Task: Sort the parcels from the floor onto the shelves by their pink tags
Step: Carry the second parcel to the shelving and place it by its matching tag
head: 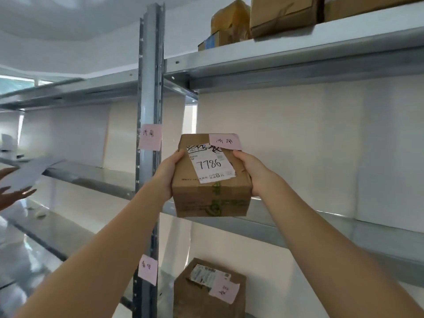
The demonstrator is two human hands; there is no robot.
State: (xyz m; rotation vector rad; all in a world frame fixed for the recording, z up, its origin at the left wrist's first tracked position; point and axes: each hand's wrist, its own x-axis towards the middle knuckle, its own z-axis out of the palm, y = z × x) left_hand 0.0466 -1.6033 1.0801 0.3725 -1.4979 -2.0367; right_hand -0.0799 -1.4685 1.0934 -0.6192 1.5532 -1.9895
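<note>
At the far left edge, another person's open hand [16, 195] shows beside a blurred white sheet [29, 172]. On the steel upright [149, 92], a pink tag [150, 140] carries two handwritten characters, not clearly legible; a second pink tag lower on the post [148, 271] is also handwritten and unreadable. The left hand [168, 174] is closed on the left side of a cardboard parcel [210, 191], fingers wrapped behind it. The parcel is held in the air, level with the front edge of the middle shelf [321, 223], just right of the upright. Its white shipping label [212, 165] reads "7786" by hand and "8元" in print; a pink note [226, 141] on its top corner bears characters resembling the upper post tag. The right hand [252, 172] grips the parcel's right side. Below, a second carton [210, 292] with a pink note sits on the lower shelf. Upper right, brown boxes [282, 14] occupy the top shelf.
</note>
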